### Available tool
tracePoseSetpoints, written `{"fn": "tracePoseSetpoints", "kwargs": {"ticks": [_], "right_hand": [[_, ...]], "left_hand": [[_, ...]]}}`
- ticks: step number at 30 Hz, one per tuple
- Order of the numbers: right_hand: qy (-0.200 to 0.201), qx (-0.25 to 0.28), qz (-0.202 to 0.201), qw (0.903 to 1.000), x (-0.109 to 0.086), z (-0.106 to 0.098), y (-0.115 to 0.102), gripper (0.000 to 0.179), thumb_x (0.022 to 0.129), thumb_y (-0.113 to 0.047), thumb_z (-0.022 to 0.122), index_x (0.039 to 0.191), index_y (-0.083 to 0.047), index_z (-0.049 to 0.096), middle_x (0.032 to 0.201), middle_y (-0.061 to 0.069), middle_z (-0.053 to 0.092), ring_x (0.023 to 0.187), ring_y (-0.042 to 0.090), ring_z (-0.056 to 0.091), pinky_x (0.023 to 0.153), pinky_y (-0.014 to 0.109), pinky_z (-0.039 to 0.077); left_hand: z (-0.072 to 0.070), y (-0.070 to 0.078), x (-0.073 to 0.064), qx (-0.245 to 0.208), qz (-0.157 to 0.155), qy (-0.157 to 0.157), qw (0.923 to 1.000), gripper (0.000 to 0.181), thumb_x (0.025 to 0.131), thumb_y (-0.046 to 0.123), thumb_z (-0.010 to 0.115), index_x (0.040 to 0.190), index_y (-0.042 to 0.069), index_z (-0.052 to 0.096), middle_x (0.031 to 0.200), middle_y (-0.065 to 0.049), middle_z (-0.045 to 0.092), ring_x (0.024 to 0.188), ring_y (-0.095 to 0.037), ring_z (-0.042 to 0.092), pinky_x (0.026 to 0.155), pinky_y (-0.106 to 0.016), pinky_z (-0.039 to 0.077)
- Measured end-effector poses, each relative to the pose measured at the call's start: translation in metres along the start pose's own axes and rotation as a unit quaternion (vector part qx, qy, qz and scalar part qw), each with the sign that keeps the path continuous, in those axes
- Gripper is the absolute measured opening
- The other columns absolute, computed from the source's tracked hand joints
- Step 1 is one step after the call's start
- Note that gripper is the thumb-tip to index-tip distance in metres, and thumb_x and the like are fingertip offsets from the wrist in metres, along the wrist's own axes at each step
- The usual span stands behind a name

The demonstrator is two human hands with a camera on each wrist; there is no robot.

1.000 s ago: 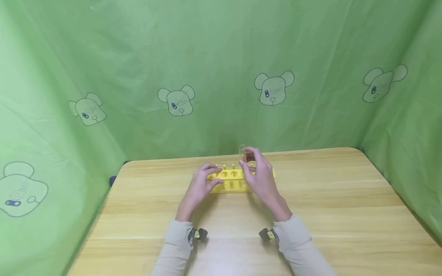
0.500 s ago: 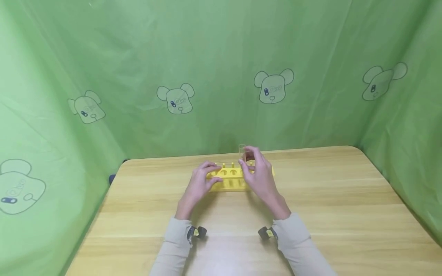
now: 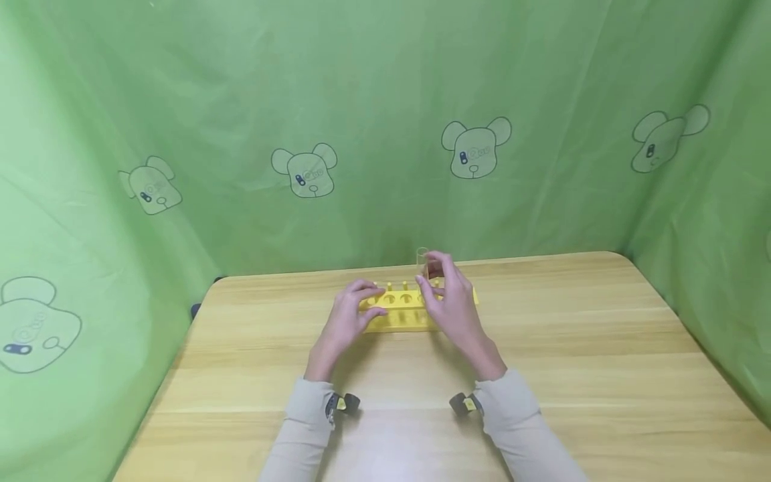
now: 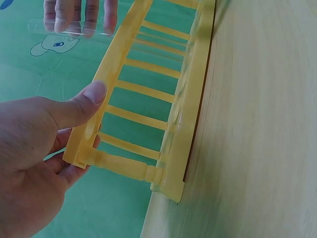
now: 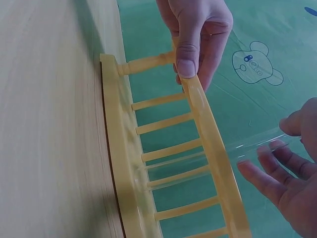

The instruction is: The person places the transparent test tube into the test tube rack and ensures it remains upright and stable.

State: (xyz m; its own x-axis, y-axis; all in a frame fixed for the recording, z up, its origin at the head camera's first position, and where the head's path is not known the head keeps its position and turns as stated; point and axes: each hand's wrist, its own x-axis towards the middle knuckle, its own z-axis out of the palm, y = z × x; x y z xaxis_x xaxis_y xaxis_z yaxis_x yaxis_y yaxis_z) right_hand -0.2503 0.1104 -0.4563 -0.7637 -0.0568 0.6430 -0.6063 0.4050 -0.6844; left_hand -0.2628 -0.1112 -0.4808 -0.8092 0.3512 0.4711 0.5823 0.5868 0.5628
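A yellow test tube rack (image 3: 402,320) with a row of round holes and pegs stands upright on the table. My left hand (image 3: 346,316) grips its left end, the thumb on the near side of the top bar and fingers behind. Toward the rack's right half, my right hand (image 3: 454,301) holds a clear test tube (image 3: 423,257) between thumb and fingers. That tube (image 5: 255,140) stands upright through a hole, its upper part above the top bar. Its faint lower part shows between the rack's rods in both wrist views. The right hand covers some holes in the head view.
The light wooden table (image 3: 578,361) extends to both sides and in front of the rack. A green curtain (image 3: 385,80) with bear-head drawings hangs behind and at the sides. Small dark wrist cameras (image 3: 462,406) sit at both cuffs.
The head view has tilted slightly, so everything sits a little higher in it. Both hands keep their holds on the rack and the test tube.
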Motion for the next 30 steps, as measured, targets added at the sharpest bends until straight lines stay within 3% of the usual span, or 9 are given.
{"fn": "tracePoseSetpoints", "kwargs": {"ticks": [9,30], "right_hand": [[-0.005,0.0,0.007,1.0,0.0009,-0.0012,-0.0002,0.043,0.094,0.005,0.069,0.133,0.004,0.051,0.103,0.014,0.064,0.097,0.028,0.066,0.076,0.032,0.064],[-0.01,-0.004,0.01,0.9999,0.0013,-0.003,-0.0008,0.045,0.093,0.005,0.07,0.134,0.0,0.051,0.103,0.013,0.064,0.097,0.026,0.067,0.076,0.031,0.064]], "left_hand": [[0.0012,-0.0012,-0.0003,0.002,0.006,0.005,1.0,0.042,0.08,0.01,0.086,0.118,-0.002,0.073,0.116,-0.012,0.069,0.11,-0.028,0.066,0.103,-0.036,0.054],[0.0003,0.0009,-0.0011,0.001,0.007,0.009,0.9999,0.041,0.079,0.006,0.086,0.117,-0.005,0.072,0.116,-0.016,0.069,0.11,-0.031,0.066,0.104,-0.039,0.054]]}}
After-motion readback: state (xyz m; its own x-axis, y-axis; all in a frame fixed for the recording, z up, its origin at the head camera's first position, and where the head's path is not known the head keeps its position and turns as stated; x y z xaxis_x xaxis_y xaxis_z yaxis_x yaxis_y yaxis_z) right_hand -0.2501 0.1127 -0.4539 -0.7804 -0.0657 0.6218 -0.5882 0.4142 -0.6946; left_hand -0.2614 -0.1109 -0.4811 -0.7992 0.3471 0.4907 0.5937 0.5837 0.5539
